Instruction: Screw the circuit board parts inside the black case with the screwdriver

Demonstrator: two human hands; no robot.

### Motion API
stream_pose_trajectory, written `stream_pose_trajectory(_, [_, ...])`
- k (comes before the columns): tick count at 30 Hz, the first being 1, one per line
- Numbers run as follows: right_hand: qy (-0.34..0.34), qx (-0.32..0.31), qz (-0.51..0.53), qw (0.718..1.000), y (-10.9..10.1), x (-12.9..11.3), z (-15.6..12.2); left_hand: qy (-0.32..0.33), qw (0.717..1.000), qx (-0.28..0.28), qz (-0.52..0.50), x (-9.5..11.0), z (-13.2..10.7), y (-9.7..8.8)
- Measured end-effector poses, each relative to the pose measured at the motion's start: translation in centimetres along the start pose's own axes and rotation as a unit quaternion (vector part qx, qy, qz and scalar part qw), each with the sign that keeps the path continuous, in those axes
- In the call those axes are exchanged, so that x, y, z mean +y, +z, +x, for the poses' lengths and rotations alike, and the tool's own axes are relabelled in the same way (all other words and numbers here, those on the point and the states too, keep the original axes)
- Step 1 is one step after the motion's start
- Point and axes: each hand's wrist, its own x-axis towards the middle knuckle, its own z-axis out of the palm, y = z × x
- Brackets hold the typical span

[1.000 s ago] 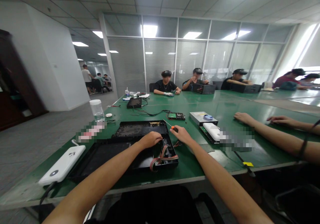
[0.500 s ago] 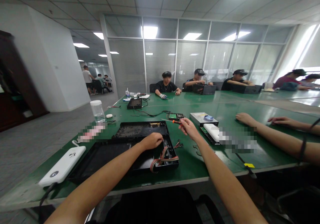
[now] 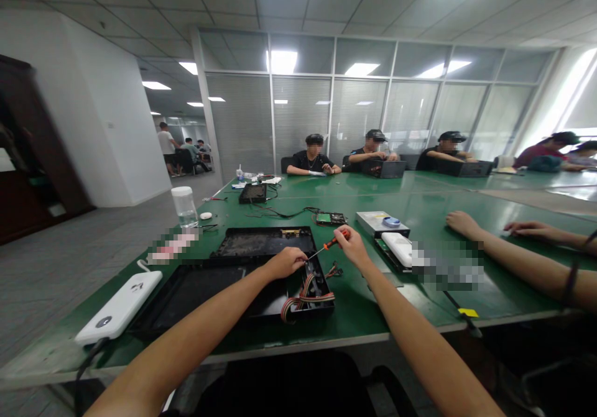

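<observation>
My right hand (image 3: 353, 247) is closed round the orange and black handle of a screwdriver (image 3: 332, 241). The screwdriver's shaft slants down left, its tip close to the fingers of my left hand (image 3: 289, 261). That hand is closed at the inner right part of a black open case (image 3: 205, 293); whatever its fingertips pinch is too small to make out. A striped ribbon cable (image 3: 308, 296) hangs over the case's front right corner. Behind the case lies a black panel (image 3: 261, 243) with a small brass-coloured piece on it.
A white power bank (image 3: 119, 310) lies at the left, near a clear lidded jar (image 3: 185, 208). To the right are a silver disc drive (image 3: 379, 223) and a white device (image 3: 397, 248). A co-worker's arm (image 3: 513, 255) rests farther right. A green circuit board (image 3: 330, 218) lies behind.
My right hand has tilted the screwdriver, bringing its tip down to my left fingers; before, it pointed left above the case. My left hand has hardly moved.
</observation>
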Motion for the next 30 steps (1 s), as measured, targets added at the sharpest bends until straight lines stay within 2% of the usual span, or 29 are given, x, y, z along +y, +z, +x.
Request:
stream_pose_trajectory(4, [-0.023, 0.0, -0.036, 0.999, -0.1, -0.2, -0.1, -0.001, 1.0, 0.001, -0.007, -0.1, 0.0, 0.1])
stream_pose_trajectory(10, [-0.017, -0.007, -0.059, 0.998, 0.0, -0.5, -0.2, 0.011, 1.0, 0.006, -0.008, -0.2, 0.0, 0.2])
stream_pose_trajectory(13, [-0.041, -0.016, -0.102, 0.994, 0.0, -0.9, -0.4, 0.011, 1.0, 0.005, -0.012, -0.2, 0.0, 0.3])
stream_pose_trajectory(16, [-0.072, -0.024, -0.155, 0.985, -0.1, -1.8, -0.6, 0.006, 1.0, 0.006, -0.016, -0.3, -0.1, 0.4])
stream_pose_trajectory(18, [-0.087, -0.059, -0.203, 0.974, -0.3, -3.1, -0.7, 0.001, 1.0, 0.009, -0.019, -0.3, -0.2, 0.5])
stream_pose_trajectory(20, [-0.083, -0.111, -0.282, 0.949, -0.6, -5.0, -0.6, -0.003, 1.0, 0.013, -0.02, -0.4, -0.2, 0.6])
stream_pose_trajectory(24, [-0.059, -0.198, -0.458, 0.865, -0.9, -9.5, 0.0, 0.004, 1.0, 0.017, -0.018, -0.5, -0.3, 0.7])
stream_pose_trajectory(28, [-0.114, -0.331, -0.465, 0.813, 0.1, -13.0, 1.1, 0.01, 1.0, 0.006, -0.018, -0.4, -0.3, 0.4])
stream_pose_trajectory(30, [-0.123, -0.376, -0.48, 0.783, 1.2, -14.1, 1.6, 0.012, 1.0, -0.003, -0.016, -0.2, -0.4, 0.2])
